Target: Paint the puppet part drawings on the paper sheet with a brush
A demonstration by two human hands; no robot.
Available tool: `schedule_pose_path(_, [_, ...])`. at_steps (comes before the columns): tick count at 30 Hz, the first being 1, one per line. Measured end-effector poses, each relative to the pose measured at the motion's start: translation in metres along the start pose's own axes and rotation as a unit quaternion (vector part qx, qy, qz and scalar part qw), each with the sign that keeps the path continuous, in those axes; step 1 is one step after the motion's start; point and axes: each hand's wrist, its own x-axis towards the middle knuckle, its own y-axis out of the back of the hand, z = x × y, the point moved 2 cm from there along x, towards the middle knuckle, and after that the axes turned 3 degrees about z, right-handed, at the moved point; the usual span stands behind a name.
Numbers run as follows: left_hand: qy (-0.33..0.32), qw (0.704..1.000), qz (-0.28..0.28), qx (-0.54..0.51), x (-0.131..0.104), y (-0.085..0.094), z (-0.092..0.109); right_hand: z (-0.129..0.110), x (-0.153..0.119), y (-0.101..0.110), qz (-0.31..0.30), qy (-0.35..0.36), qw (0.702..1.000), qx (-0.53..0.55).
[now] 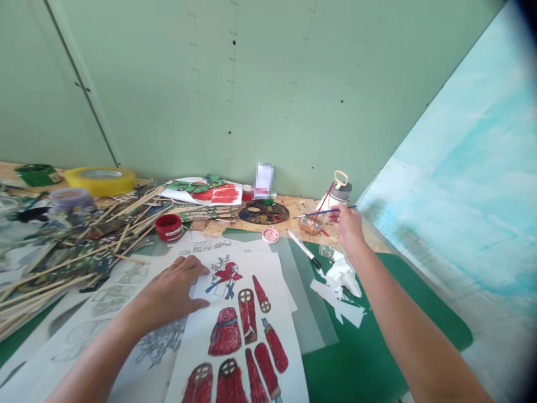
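Observation:
My left hand (pixel 174 291) lies on the left edge of a white sheet (pixel 268 268) with painted puppet-like parts in dark red, its thumb and fingers apart. A small painted figure (pixel 229 272) is between the fingertips and the top of the sheet. My right hand (pixel 347 225) grips a thin blue paintbrush (pixel 319 212), held nearly level with its tip toward the left. Just below that brush stands a small clear cup (pixel 311 225) of brownish liquid, with a red brush (pixel 326 197) leaning in it. The oval palette (pixel 277 214) lies left of the brush tip.
Open red paint jar (pixel 169 228) and its lid (pixel 271 235) stand beyond the sheet. Bamboo sticks (pixel 121 240) and painted cutouts crowd the left. A marker (pixel 304 249), crumpled tissue (pixel 343 274) and paper scraps lie on the green mat (pixel 419 302). A bottle (pixel 340 192) stands near the wall.

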Motion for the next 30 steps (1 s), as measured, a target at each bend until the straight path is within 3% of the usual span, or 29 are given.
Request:
schedule_pose_path(6, [0.039,0.998,-0.048,0.015,0.0,0.002,0.005,0.018,-0.015,-0.032,-0.05,0.003,0.998,-0.037])
schedule_pose_path(13, [0.031,0.999,-0.038,0.008,0.001,0.003,0.004,0.046,-0.016,-0.07,-0.073,0.014,0.994,-0.085])
schedule_pose_path(23, [0.021,0.999,-0.035,-0.002,0.003,0.002,0.002,0.072,-0.009,-0.082,-0.082,0.03,0.988,-0.126])
schedule_pose_path(30, [0.016,1.0,-0.011,-0.017,0.002,-0.001,-0.001,0.077,-0.007,-0.083,-0.087,0.045,0.984,-0.146])
